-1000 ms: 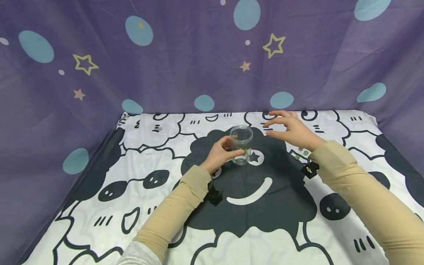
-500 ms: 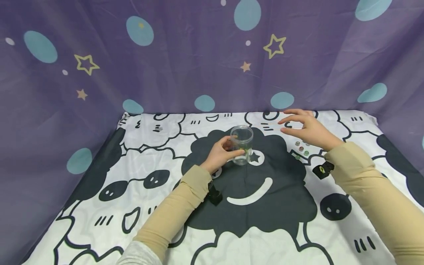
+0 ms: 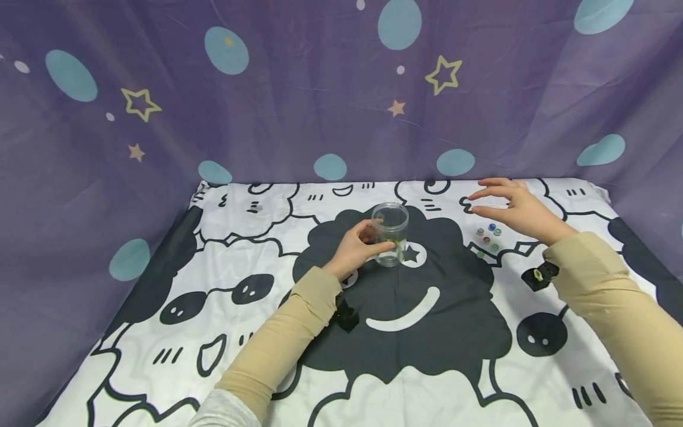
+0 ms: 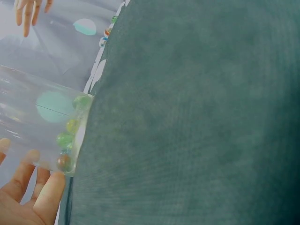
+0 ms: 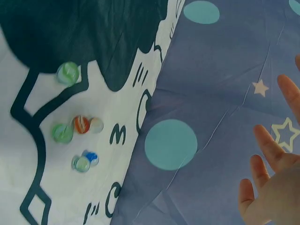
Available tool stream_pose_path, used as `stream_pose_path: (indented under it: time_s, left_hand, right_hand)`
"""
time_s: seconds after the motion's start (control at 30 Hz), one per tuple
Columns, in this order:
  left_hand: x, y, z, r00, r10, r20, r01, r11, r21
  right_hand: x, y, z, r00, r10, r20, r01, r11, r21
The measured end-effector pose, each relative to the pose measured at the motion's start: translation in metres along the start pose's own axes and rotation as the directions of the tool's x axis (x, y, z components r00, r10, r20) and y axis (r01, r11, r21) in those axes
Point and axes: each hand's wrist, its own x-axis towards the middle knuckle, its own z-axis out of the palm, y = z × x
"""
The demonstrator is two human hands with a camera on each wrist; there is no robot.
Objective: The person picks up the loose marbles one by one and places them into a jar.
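Observation:
My left hand (image 3: pixel 353 248) holds a clear plastic jar (image 3: pixel 392 218) upright on the dark patch of the cloth, thumb and fingers around its side. Glass marbles lie at the bottom of the jar, among them a green marble (image 4: pixel 64 140) and a brown-red marble (image 4: pixel 64 162). Off to the right, my right hand (image 3: pixel 520 209) hovers with spread, slightly bent fingers and nothing in them. Below it several loose marbles rest on the cloth: a blue marble (image 5: pixel 91 157), an orange-and-white marble (image 5: pixel 81 124), a green marble (image 5: pixel 68 73) and others close by.
A black-and-white cartoon cloth (image 3: pixel 395 350) covers the table. Behind its far edge hangs a purple curtain (image 3: pixel 331 107) with blue dots and stars. Dark camera mounts sit at both wrists, the right mount (image 3: pixel 539 276) low over the cloth.
My right hand has moved away from the jar to the right, bringing more of the loose marbles into sight, the blue one included. The left hand and jar have stayed in place.

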Motion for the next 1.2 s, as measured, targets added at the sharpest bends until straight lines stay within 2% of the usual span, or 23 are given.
stream_pose_path:
  time_s: [0.17, 0.4, 0.7, 0.9, 1.1, 1.2]
  left_hand:
    - [0.0, 0.0, 0.0, 1.0, 0.001, -0.002, -0.001, 1.0, -0.008]
    - [0.0, 0.0, 0.0, 1.0, -0.007, 0.002, 0.007, 1.0, -0.012]
    - [0.0, 0.0, 0.001, 1.0, -0.012, -0.008, 0.012, 1.0, 0.009]
    - [0.0, 0.0, 0.001, 1.0, -0.024, -0.006, 0.024, 1.0, 0.004]
    - [-0.001, 0.001, 0.001, 1.0, -0.02, -0.007, 0.02, 1.0, 0.002]
    - [-0.001, 0.001, 0.001, 1.0, -0.021, -0.009, 0.021, 1.0, 0.005]
  right_hand:
    - [-0.005, 0.006, -0.005, 1.0, 0.026, 0.013, -0.026, 0.999, -0.021]
    - [-0.012, 0.021, -0.006, 1.0, 0.003, 0.012, -0.002, 0.997, -0.082]
    - [-0.015, 0.043, -0.004, 0.994, 0.047, 0.098, -0.035, 0.992, -0.123]
    - [-0.018, 0.055, -0.001, 0.989, 0.073, 0.125, -0.057, 0.989, -0.133]
    - [-0.018, 0.066, 0.004, 0.992, 0.025, 0.123, 0.007, 0.968, -0.25]
    - [-0.017, 0.07, 0.006, 0.99, 0.038, 0.138, 0.003, 0.959, -0.284]
